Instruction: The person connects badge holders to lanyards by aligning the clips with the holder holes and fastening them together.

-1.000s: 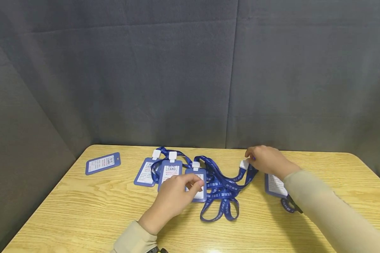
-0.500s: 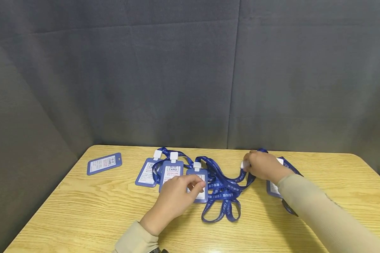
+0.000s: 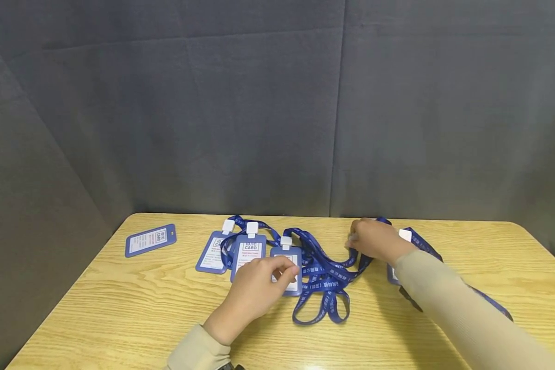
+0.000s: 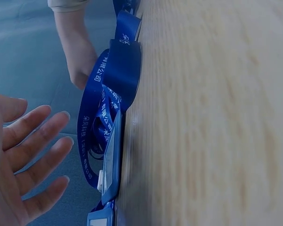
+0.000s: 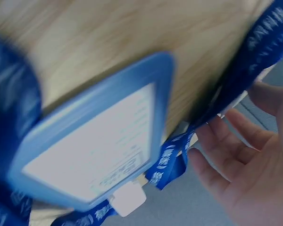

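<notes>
In the head view my left hand (image 3: 261, 285) hovers over the blue ID badge holders in the middle, fingers loosely bent. The left wrist view has the same hand (image 4: 30, 155) holding nothing, apart from the blue printed straps. My right hand (image 3: 374, 239) pinches the end of a blue lanyard (image 3: 363, 262) at the back right; its white clip is mostly hidden by the fingers. That strap (image 5: 245, 70) runs between thumb and fingers in the right wrist view. Under the right forearm lies another badge holder (image 5: 96, 141), partly covered, with a white clip (image 3: 404, 235).
Three badge holders with white clips stand in a row, including the leftmost one (image 3: 213, 254) and the middle one (image 3: 251, 249). A loose badge holder (image 3: 150, 240) lies far left on the wooden table (image 3: 134, 303). A grey curtain (image 3: 259, 128) rises behind.
My right hand has shifted slightly left and closed over the lanyard's white clip. More of the right badge's clip and strap shows beside the forearm. My left hand has stayed put.
</notes>
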Available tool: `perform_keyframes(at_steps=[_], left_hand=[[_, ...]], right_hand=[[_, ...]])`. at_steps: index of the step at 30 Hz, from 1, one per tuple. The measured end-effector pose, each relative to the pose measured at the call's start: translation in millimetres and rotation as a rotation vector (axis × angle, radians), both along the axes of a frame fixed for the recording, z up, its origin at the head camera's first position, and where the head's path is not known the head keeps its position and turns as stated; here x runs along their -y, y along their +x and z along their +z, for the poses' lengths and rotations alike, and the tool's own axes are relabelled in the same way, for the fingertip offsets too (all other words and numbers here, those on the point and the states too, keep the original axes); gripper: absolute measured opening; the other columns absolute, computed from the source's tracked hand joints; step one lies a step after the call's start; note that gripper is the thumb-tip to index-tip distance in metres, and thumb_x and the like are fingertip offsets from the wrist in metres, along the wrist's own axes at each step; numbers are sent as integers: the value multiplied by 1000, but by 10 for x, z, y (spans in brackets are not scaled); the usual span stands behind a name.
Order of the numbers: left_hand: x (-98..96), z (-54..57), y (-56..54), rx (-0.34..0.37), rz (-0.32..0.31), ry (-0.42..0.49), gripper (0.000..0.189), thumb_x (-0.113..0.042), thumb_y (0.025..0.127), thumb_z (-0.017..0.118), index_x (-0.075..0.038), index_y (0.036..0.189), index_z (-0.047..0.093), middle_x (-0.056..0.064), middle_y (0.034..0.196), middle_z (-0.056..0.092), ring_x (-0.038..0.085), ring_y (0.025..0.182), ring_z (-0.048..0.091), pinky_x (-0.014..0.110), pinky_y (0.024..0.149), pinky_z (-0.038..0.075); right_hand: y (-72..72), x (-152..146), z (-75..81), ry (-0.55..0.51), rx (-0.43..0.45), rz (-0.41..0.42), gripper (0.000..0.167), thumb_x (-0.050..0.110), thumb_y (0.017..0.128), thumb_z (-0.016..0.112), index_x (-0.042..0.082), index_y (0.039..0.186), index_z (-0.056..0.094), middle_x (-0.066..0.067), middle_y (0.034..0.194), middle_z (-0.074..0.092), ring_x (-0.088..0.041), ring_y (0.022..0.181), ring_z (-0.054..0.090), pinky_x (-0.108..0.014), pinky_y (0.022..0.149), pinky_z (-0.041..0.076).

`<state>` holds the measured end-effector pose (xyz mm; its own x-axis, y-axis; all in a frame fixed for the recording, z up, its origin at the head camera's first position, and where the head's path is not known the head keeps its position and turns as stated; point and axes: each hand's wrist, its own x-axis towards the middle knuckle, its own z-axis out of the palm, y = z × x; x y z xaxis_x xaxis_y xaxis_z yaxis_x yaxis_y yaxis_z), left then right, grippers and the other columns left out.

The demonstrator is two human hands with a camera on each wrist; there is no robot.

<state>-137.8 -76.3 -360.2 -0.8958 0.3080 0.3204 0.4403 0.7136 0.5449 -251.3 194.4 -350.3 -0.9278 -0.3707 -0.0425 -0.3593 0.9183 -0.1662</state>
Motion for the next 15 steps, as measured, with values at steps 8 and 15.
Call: perform_keyframes(at_steps=[8, 15], left_hand=[[-3, -24, -12, -21, -4, -3, 18, -33, 100, 60, -25, 92, 74, -17, 75, 64, 4, 71, 58, 25, 62, 44], [-3, -32, -16, -39, -3, -6, 18, -34, 99, 62, -24, 90, 74, -16, 75, 64, 4, 70, 57, 25, 61, 43]], right_hand=[[-33, 104, 41, -31, 66, -39, 33, 19, 89, 71, -4, 110, 59, -15, 101, 66, -25, 83, 58, -47, 83, 50], [-13, 137, 5, -74, -22, 33, 38, 10, 82, 78, -6, 109, 57, -17, 98, 65, -26, 84, 61, -45, 80, 51]])
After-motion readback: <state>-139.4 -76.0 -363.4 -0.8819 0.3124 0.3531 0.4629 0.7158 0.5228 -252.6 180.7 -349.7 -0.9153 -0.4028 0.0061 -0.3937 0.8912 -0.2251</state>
